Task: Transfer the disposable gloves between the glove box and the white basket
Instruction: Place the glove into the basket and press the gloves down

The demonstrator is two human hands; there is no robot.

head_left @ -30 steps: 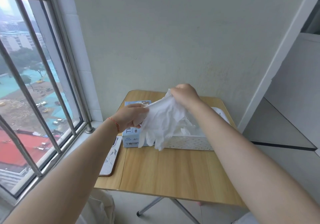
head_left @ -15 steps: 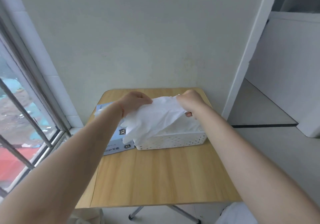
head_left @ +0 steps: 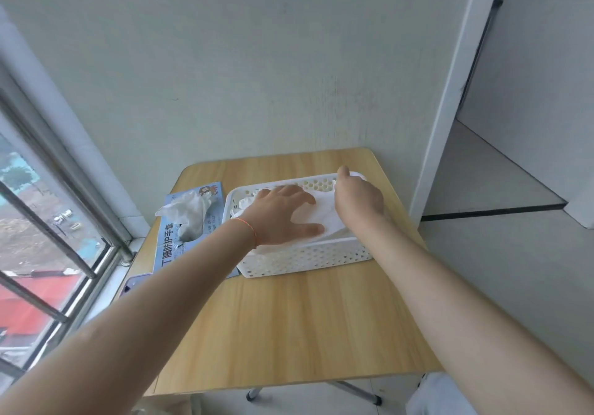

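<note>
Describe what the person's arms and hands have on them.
Both forearms are bare, with no sleeves in view. The left hand has a thin orange-red string bracelet round its wrist. The right hand shows no ring, watch or band. Neither hand wears a glove.

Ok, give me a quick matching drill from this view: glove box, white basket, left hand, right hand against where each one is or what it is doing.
Things:
1. glove box
2. white basket
3. left hand
4. right hand

States:
A. pressed flat on the glove in the basket
B. at the basket's far right corner, fingers curled on the glove's edge
C. on the table beside the window, a glove sticking out of its slot
D. in the middle of the table, holding white gloves

Pairs: 1-C, 2-D, 3-A, 4-B
</note>
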